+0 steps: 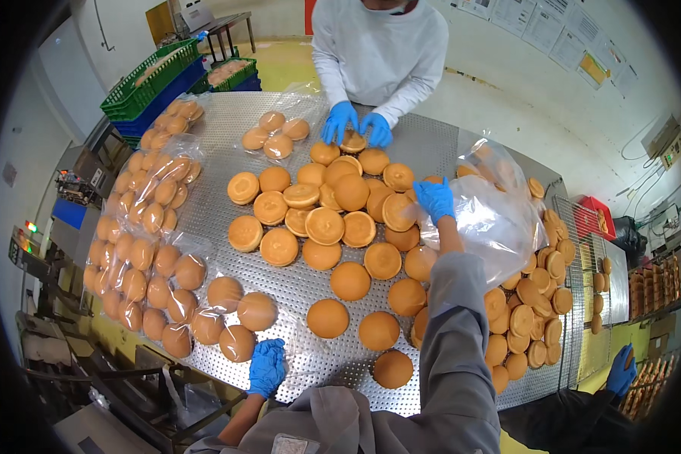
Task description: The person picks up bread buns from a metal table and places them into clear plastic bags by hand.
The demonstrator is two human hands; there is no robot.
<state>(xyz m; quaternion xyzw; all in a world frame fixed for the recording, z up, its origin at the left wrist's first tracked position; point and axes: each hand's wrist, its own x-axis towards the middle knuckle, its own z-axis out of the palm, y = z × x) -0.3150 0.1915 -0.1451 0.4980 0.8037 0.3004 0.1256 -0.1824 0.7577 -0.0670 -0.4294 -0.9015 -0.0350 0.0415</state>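
Note:
My left hand [267, 368], in a blue glove, is curled on the perforated metal table [340, 391] at its near edge. It lies beside several round buns [237, 343] in clear film; whether it grips the film is hidden. My right hand [434, 200], also gloved in blue, reaches across to the right of the loose bun pile. Its fingers are closed at the left edge of a large clear plastic bag [485, 221]. Loose golden-brown round buns [324, 226] cover the table's middle, some pale side up, some stacked on others.
Bagged buns [142, 253] line the left side; another bag of buns [278, 146] lies farther back. A person in white [380, 51] handles buns opposite. More buns [522, 320] are heaped right, beside wire racks [567, 318]. Another person's gloved hand [621, 371] is at lower right. Green crates [153, 79] stand back left.

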